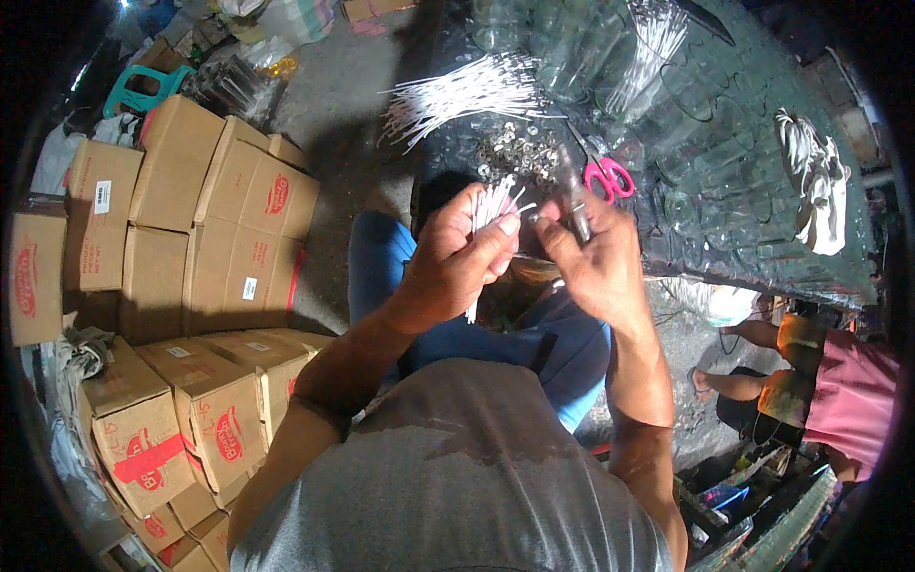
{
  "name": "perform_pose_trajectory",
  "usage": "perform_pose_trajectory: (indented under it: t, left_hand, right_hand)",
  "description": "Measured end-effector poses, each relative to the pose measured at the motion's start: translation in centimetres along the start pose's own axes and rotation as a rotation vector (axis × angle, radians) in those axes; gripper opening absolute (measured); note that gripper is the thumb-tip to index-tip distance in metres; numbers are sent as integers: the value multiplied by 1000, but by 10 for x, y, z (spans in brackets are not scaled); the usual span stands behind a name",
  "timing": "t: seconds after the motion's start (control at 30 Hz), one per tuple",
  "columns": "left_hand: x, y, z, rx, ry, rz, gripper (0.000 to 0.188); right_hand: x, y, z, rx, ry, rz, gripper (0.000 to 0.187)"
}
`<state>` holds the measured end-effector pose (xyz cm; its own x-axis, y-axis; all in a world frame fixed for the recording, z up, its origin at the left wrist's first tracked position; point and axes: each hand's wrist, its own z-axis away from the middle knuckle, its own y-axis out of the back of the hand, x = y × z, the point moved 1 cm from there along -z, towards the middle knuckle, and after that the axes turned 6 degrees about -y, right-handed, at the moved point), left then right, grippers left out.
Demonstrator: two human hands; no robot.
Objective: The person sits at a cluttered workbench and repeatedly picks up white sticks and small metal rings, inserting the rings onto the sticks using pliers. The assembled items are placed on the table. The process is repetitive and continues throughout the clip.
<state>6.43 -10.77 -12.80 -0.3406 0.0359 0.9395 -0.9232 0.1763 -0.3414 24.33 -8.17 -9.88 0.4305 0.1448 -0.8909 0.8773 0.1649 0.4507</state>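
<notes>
My left hand (457, 253) is closed round a bundle of white wicks (494, 202), their tops fanned out above the fingers and their lower ends hanging below. Close beside it, my right hand (596, 253) grips a shiny metal hand tool (579, 221); motion blurs its upper part, so its exact kind is unclear. Just beyond both hands lies a heap of small metal wick tabs (519, 151) on the dark table (457, 157). Pink-handled scissors (610, 179) rest right of the heap. A large pile of white wicks (467, 100) lies farther back.
Many clear glass jars (705, 143) cover the table's right side, with another wick bundle (648, 52) among them. White cloth gloves (815, 186) lie at the far right. Cardboard boxes (238, 210) are stacked on my left. Another person in a pink garment (853, 396) is at right.
</notes>
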Motion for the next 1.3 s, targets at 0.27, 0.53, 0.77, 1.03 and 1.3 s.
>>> perform_pose_trajectory:
  t: [0.27,0.53,0.77,1.03,1.3]
  left_hand:
    - [-5,-9,0,83,-91,25,7]
    - [-1,-8,3,71,-82,53,10]
    - [-7,-7,7,84,-156,-46,8]
    - [-13,-11,13,36,-130,-124,9]
    - [-11,27,38,-34,-15,-442,18]
  right_hand:
    - [-6,-15,10,51,153,-46,9]
    - [8,-26,15,-4,22,-378,7]
    - [5,-31,18,251,83,-712,11]
    - [9,-41,16,512,348,-104,9]
    - [15,-1,10,680,264,-246,14]
